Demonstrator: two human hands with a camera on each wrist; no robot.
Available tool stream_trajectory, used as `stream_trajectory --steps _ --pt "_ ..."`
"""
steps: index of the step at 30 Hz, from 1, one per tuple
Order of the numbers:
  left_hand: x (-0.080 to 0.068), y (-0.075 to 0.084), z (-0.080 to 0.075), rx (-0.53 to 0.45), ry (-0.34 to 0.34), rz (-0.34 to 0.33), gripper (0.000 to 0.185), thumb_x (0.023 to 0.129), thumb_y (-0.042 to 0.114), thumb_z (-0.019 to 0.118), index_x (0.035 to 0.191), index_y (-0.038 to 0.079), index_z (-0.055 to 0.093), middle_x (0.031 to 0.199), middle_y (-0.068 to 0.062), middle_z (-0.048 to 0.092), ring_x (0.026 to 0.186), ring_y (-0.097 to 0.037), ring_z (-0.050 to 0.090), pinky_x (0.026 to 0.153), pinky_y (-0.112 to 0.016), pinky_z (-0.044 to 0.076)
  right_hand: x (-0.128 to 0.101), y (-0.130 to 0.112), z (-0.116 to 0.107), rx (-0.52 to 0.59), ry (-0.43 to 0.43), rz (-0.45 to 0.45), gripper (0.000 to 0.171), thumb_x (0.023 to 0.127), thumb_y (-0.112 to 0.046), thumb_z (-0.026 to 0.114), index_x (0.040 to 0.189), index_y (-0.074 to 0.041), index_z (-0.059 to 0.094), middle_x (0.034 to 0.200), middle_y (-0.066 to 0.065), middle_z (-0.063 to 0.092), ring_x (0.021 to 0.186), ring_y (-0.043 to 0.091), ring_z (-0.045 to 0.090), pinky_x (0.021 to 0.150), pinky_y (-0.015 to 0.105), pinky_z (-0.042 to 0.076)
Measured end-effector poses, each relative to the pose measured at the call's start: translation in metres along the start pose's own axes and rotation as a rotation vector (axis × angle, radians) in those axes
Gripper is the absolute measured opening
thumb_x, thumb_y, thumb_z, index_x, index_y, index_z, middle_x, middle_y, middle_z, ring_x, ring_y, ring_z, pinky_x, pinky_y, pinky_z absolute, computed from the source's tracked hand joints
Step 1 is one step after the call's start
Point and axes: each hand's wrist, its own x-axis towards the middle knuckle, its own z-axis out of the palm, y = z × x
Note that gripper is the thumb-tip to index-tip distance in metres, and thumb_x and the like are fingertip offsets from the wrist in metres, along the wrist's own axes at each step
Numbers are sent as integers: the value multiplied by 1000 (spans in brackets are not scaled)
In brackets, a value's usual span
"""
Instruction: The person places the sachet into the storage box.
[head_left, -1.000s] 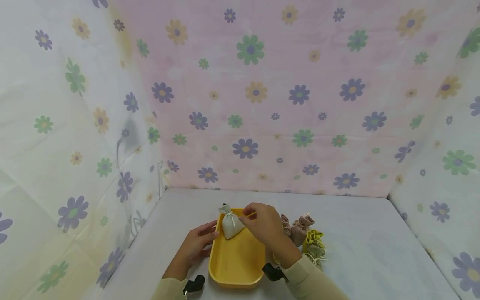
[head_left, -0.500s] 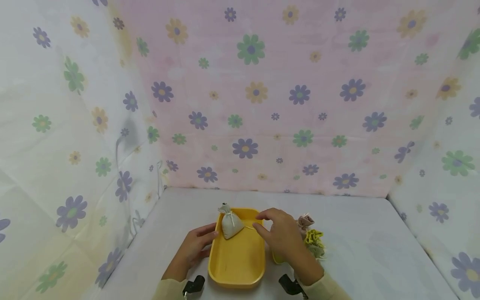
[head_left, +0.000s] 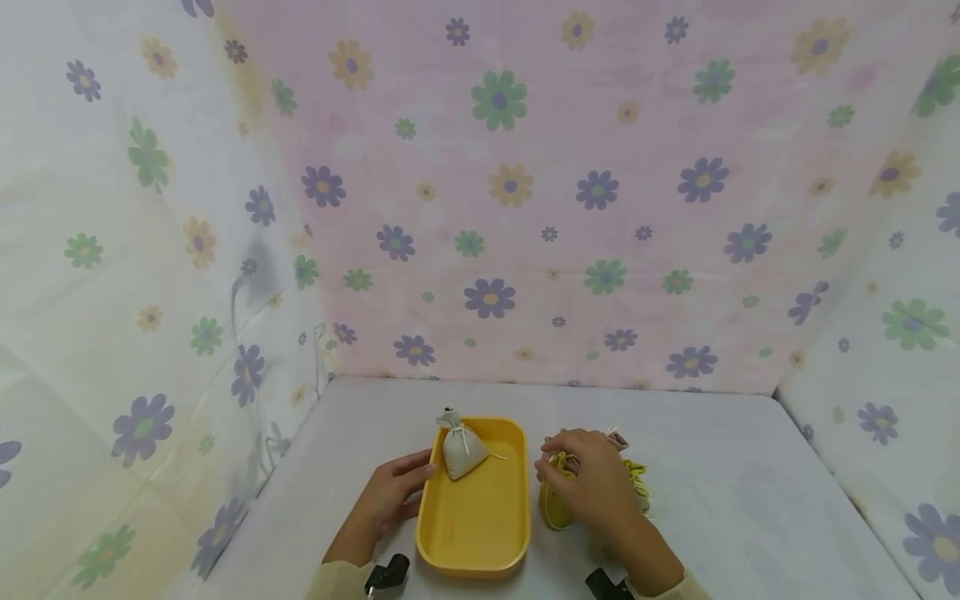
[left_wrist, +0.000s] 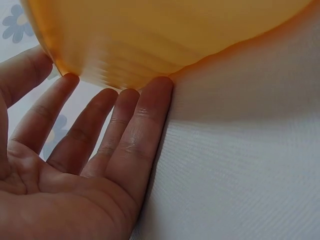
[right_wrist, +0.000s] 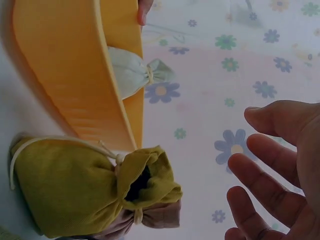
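A yellow tray [head_left: 474,533] stands on the white table, with a pale grey-white drawstring pouch [head_left: 462,452] leaning in its far left corner. My left hand [head_left: 387,500] rests its fingertips against the tray's left side; in the left wrist view the fingers are spread and nearly straight. Over an olive-green drawstring pouch [head_left: 555,507], right of the tray, hovers my right hand [head_left: 600,479]. In the right wrist view its loosely bent fingers [right_wrist: 267,172] stand apart from that pouch, whose gathered mouth [right_wrist: 145,182] gapes. The right hand partly hides the pouches behind it.
Beside the olive pouch is a brown pouch [right_wrist: 162,216]. Another brown pouch top [head_left: 617,439] and a yellow-green gathered top [head_left: 637,479] show past the right hand. Flower-print cloth [head_left: 510,233] walls the table at the back and both sides.
My right hand has let go of the pale pouch's string and moved right, from the tray to above the olive pouch. The pale pouch stays in the tray; the left hand keeps its place.
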Motion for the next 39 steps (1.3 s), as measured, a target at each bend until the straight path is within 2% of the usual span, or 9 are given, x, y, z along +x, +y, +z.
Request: stream_trajectory --steps 3,5,8,10,13,20,23,30,39 --pt "0 -1 -1 -6 -4 8 65 92 41 78 148 13 59 149 -14 60 121 -23 68 90 -42 63 -4 4 -3 21 -3 -5 14 83 -35 88 91 -34 77 106 -14 77 112 15 67 106 55 51" --pt "0 -1 -2 -12 -9 10 65 92 41 78 148 13 59 148 -14 60 120 -22 68 90 -42 63 -7 7 -5 32 -4 -21 14 84 -34 88 92 -36 76 105 -12 78 110 14 67 107 55 49" --pt "1 -2 -1 -19 -13 9 64 93 40 78 147 13 59 148 -14 60 119 -22 69 90 -42 63 -12 8 -9 -2 0 -22 16 83 -34 89 94 -34 77 103 -12 76 107 13 68 110 56 48" --pt "2 -3 -1 -20 -15 4 64 93 40 78 148 13 59 149 -14 60 119 -22 69 90 -42 63 -15 10 -12 -27 -2 -9 19 82 -33 89 97 -30 78 102 -12 75 105 14 67 109 53 49" --pt "2 -3 -1 -20 -17 2 64 93 41 78 148 13 59 150 -14 58 120 -22 68 90 -42 63 -21 12 -15 -26 12 6 24 79 -28 92 98 -24 78 104 -10 73 109 18 67 110 56 48" --pt "0 -4 -1 -19 -20 13 64 93 41 78 148 13 59 149 -14 59 120 -22 68 90 -42 63 -33 22 -20 -14 80 -6 36 74 -24 95 105 -18 77 116 -1 70 119 27 63 104 61 51" --pt "0 -3 0 -25 -35 20 64 93 40 77 148 12 58 149 -14 60 121 -23 68 90 -42 63 -40 27 -23 -28 94 5 42 73 -25 95 110 -16 77 121 2 68 118 29 62 99 60 54" --pt "0 -3 -2 -32 -46 25 62 95 39 76 148 13 58 149 -14 59 122 -22 68 91 -42 62 -54 40 -27 -84 95 46 48 73 -27 96 116 -17 76 118 1 65 108 24 58 88 53 54" --pt "1 -3 -3 -26 -42 28 62 95 38 75 148 12 57 150 -15 58 122 -25 68 91 -42 62 -66 55 -29 -97 85 85 53 74 -31 95 119 -15 73 123 6 64 111 29 57 88 56 53"
